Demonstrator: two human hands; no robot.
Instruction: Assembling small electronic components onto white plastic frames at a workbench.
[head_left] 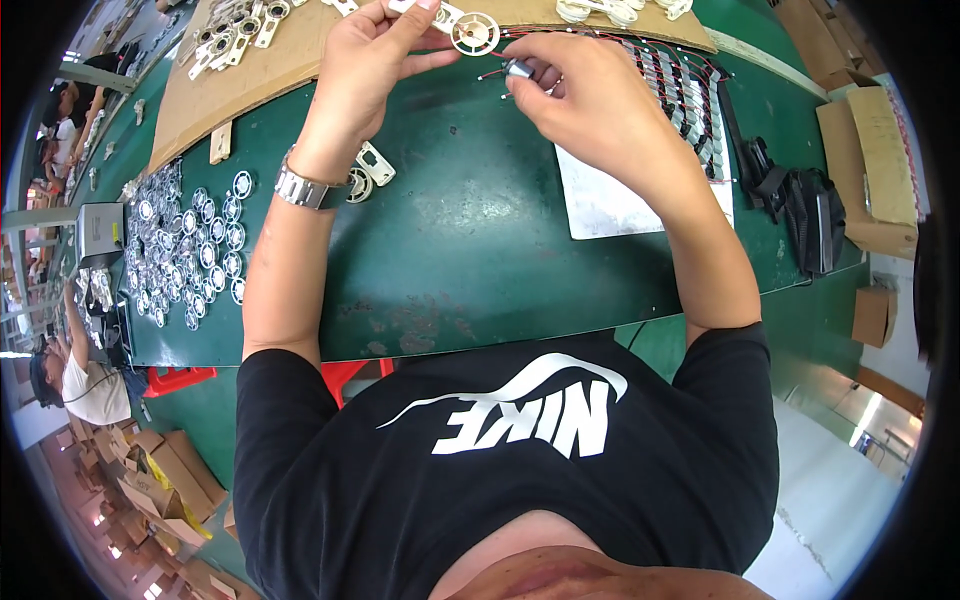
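Observation:
Near the far edge of the view, my left hand (362, 62) pinches a cream plastic bracket with a spoked ring (475, 34) at its end. Close to the ring's right side, my right hand (595, 100) grips a small silver motor (518, 69) with thin wires between thumb and fingers. The motor looks apart from the ring. Beyond my right hand, several similar motors with red and black wires (690, 110) lie in rows on a white sheet (605, 205). Another cream bracket (376, 164) rests on the table beside my left wrist, partly hidden by it.
Many clear-and-silver round parts (200, 240) cover the green table (470, 250) at left. Cardboard (275, 80) across the back carries more cream brackets (240, 30). A black bag (815, 220) lies at right, near cardboard boxes (870, 160). Another person (85, 380) is at far left.

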